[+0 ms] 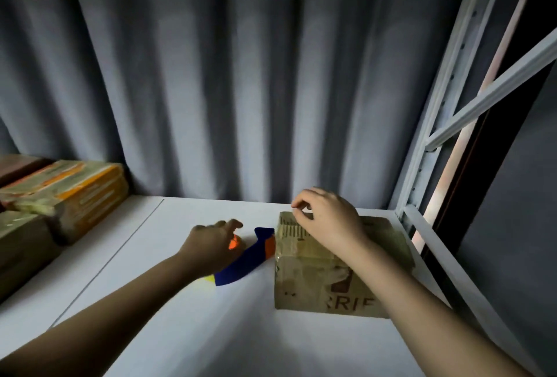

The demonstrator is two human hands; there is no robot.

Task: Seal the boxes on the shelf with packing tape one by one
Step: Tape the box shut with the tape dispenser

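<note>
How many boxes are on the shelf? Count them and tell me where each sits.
4 in view. One box on the right under the right hand. Three at the left edge: a taped one, a dark one behind it, another in front. More may lie out of frame.

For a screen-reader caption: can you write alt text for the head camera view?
A person's right hand pinches at the far top edge of a taped cardboard box on a white shelf, while the left hand rests on a blue and orange tape dispenser beside it. More taped boxes sit at left, a grey curtain behind.
</note>
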